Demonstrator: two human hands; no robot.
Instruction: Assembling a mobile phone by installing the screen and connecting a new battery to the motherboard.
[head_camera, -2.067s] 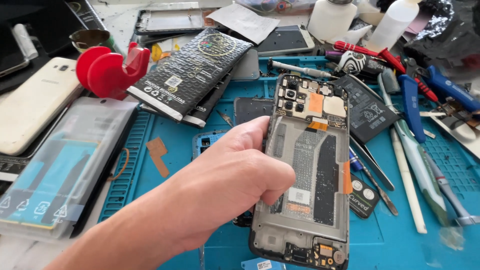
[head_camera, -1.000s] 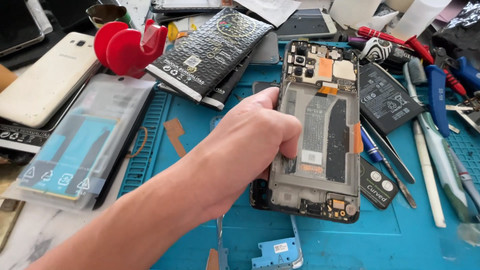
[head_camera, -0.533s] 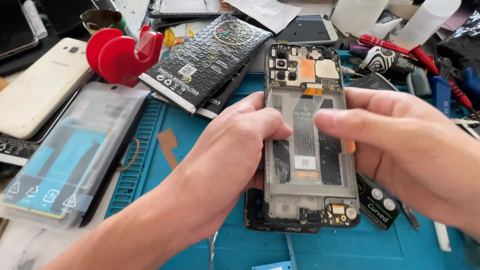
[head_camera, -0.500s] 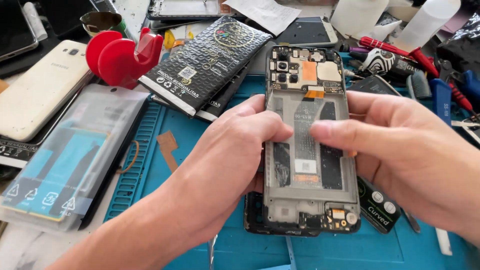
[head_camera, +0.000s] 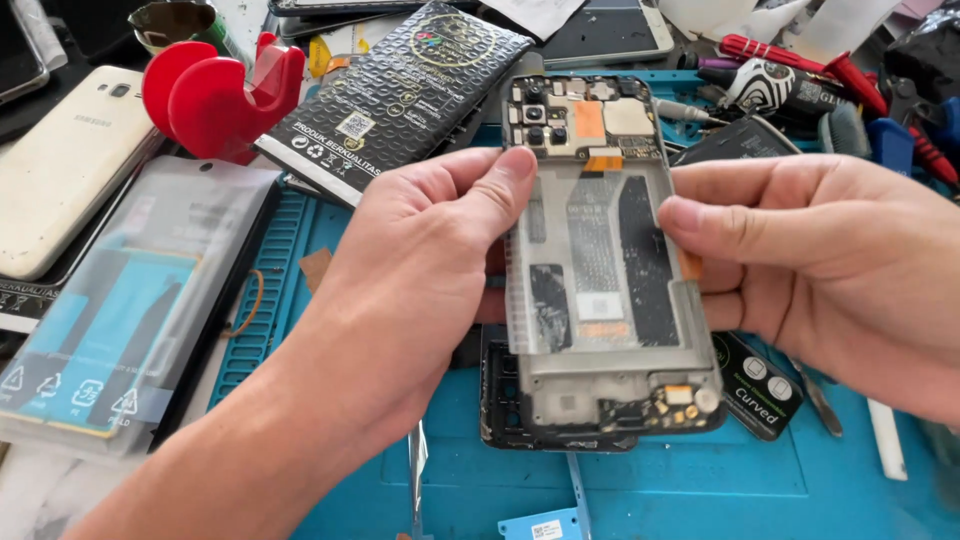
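The blue work mat fills the lower frame. Above it, at centre, I hold the opened phone frame, long axis running top to bottom, camera end uppermost. My left hand clamps its left edge, thumb on top; my right hand pinches the right edge. Both lie level, equally near.

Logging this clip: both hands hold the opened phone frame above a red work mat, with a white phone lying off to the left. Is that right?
Not quite: the work mat is blue-teal, not red; the red thing is the holder at upper left. The head view shows this. The rest stands: the left hand and right hand both hold the opened phone frame, and a white phone lies to the left.
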